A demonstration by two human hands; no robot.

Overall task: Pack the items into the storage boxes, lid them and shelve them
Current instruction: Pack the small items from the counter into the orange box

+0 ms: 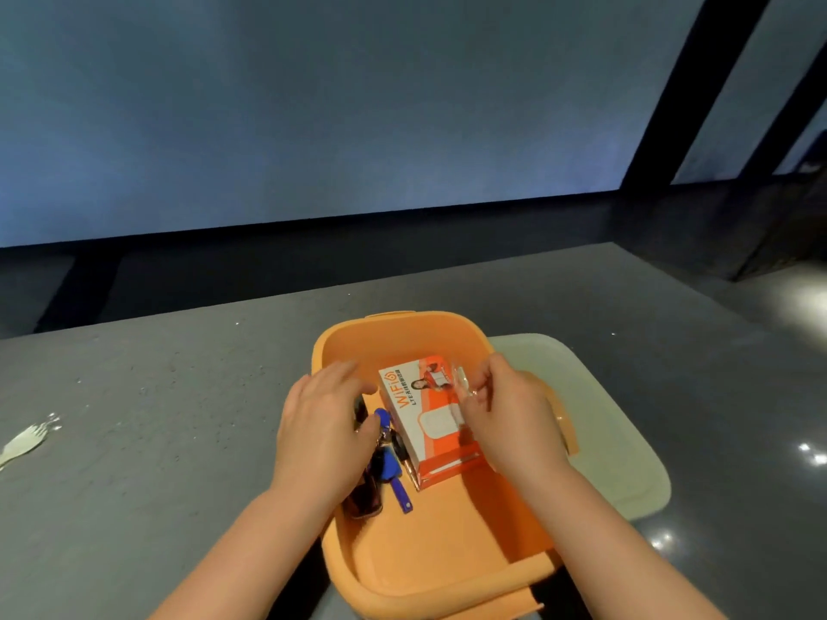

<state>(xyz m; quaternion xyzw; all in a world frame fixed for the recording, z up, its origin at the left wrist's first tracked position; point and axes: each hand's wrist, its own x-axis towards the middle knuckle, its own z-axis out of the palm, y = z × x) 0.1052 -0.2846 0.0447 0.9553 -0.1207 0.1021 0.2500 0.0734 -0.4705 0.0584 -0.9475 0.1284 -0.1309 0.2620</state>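
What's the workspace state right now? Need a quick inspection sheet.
Surface: grey table, speckled, glare spots at right.
Job's things: orange storage box open, holding a WiFi carton and blue-tagged keys; pale lid flat on the table behind and to the right of the box.
Clutter: white plastic fork at left edge.
Hands: left hand over the keys, grip unclear; right hand pinching something clear, blurred.
Cables: nothing seen.
Surroundings: grey-blue wall, dark pillar at right.
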